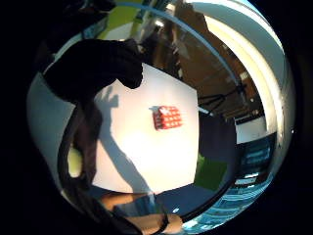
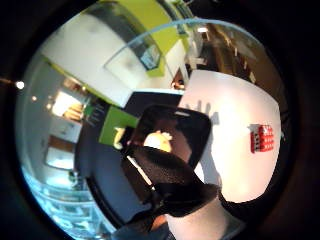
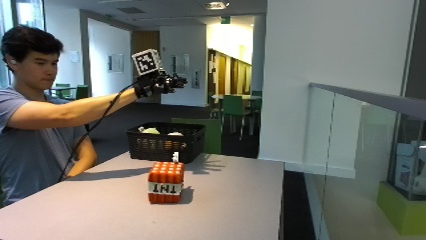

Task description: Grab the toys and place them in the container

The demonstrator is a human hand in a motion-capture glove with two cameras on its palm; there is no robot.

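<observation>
Progress: part done, one toy left on the table.
Basket (image 3: 164,142) at the far table (image 3: 226,200) edge already holds at least two pale toys (image 3: 150,130); the TNT block (image 3: 166,182) stands on the table nearer the camera, well apart from the hand and not yet collected. Right hand (image 3: 154,82) is raised high above the basket, arm outstretched, holding nothing visible. Its fingers look loosely curled and relaxed in the palm views; none touch the basket or a toy.

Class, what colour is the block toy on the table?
Orange-red TNT block with a white band, clearest in the outside view.
</observation>
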